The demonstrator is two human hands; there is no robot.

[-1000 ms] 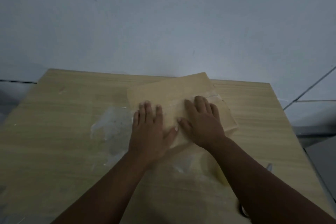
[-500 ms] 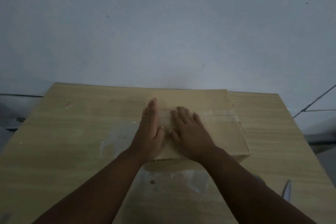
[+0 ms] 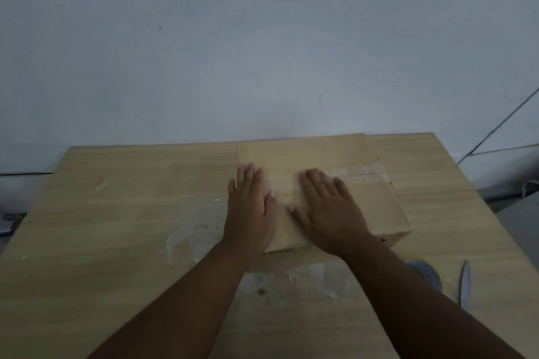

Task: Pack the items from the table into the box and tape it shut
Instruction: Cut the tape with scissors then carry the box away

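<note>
right hand (image 3: 329,213) is sliding rightward along the seam of the box (image 3: 376,207) since the earlier frame, while the left hand (image 3: 249,210) is settling flatter (head view).
the closed cardboard box is sitting on the wooden table (image 3: 116,213), right of centre, close to the wall. the left hand is lying over the box's left edge, fingers straight and pressed together; the right hand is pressing down on the top, fingers straight and slightly spread, smoothing clear tape (image 3: 358,173) across the flap seam. the box is probably handling as light, stiff at its walls and yielding mid-flap, so gripping opposite side walls is looking safest, the taped patches likely being slick.
</note>
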